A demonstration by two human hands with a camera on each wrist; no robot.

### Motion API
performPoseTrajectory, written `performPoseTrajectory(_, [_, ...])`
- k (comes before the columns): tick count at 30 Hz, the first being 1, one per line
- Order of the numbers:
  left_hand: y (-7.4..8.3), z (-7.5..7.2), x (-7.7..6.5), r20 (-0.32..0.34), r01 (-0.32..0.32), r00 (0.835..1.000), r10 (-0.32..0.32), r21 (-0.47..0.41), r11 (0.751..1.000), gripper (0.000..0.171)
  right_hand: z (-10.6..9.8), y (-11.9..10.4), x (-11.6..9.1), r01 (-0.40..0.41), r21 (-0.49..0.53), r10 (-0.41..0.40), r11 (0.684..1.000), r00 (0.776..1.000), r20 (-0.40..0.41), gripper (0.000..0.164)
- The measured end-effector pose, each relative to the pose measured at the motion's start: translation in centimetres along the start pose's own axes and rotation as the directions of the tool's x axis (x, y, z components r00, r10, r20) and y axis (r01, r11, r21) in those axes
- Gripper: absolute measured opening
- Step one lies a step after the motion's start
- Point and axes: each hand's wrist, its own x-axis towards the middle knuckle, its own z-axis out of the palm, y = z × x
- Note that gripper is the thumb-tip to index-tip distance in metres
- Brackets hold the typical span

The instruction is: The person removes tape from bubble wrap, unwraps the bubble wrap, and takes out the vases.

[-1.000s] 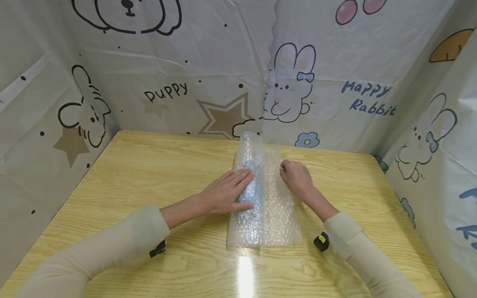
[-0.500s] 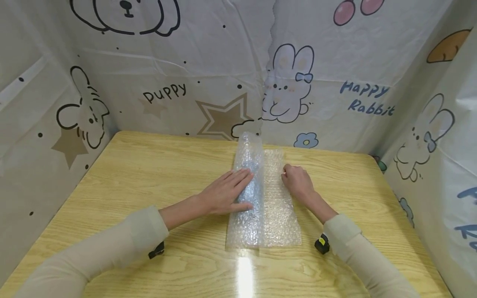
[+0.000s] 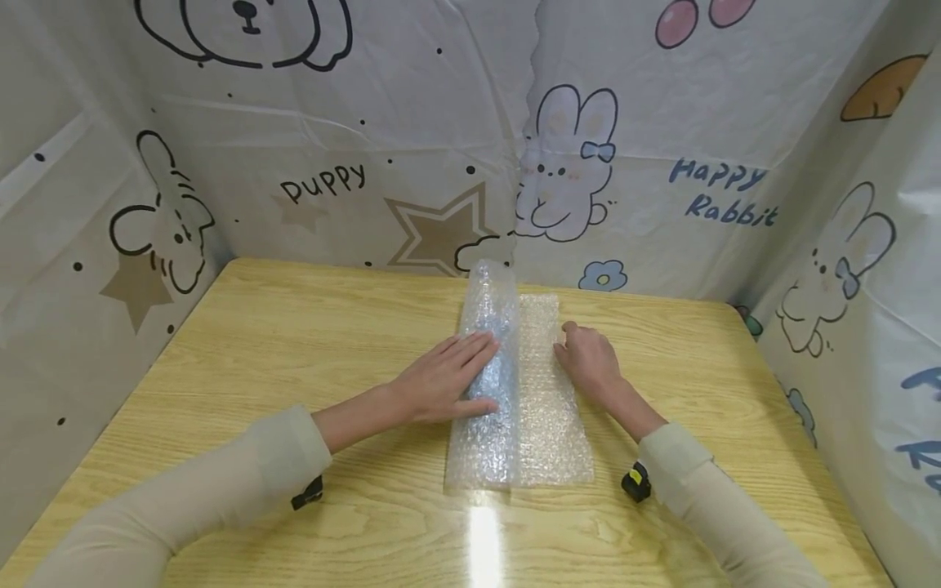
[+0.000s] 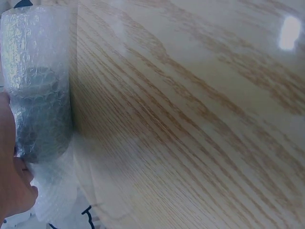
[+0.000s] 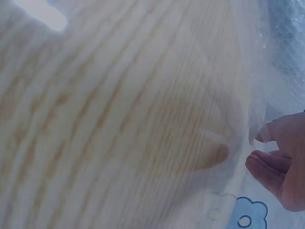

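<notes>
You have soft, fairly even light in the head view, with a white glare streak [image 3: 484, 543] on the glossy table [image 3: 382, 523], glints along the bubble wrap [image 3: 481, 457] and faint shadows under your sleeves [image 3: 213, 482]. Your left-wrist view is soft, with a blown-out reflection [image 4: 289, 32] at upper right; your right-wrist view is hazy, washed out, with glare at upper left and a bowed table edge.

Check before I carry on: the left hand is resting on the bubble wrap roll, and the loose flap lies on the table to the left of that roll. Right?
Not quite: the flap lies to the right of the roll, as the head view shows. The left hand is resting on the roll, and the flap is on the table.
</notes>
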Motion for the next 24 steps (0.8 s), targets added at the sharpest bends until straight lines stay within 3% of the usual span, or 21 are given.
performPoseTrajectory(4, [0.0, 0.0, 0.0, 0.001, 0.005, 1.0, -0.005, -0.007, 1.0, 0.09, -0.4, 0.0, 0.0, 0.011, 0.013, -0.011, 1.0, 0.999, -0.049, 0.038])
performPoseTrajectory(14, [-0.1, 0.0, -0.1, 0.006, 0.025, 1.0, -0.025, -0.024, 0.999, 0.091, -1.2, -1.8, -0.2, 0.118, 0.055, -0.109, 0.991, 0.983, -0.148, 0.038])
performPoseTrajectory(18, [-0.1, -0.2, -0.1, 0.005, 0.028, 1.0, -0.028, -0.031, 0.999, 0.091, -1.8, -3.0, -0.6, 0.168, 0.077, -0.158, 0.983, 0.98, -0.125, 0.044])
performPoseTrajectory(24, [-0.2, -0.1, 0.0, 0.017, 0.027, 1.0, -0.026, -0.014, 1.0, 0.092, -2.1, -4.5, -1.5, 0.238, 0.168, -0.242, 0.956, 0.97, 0.004, 0.055])
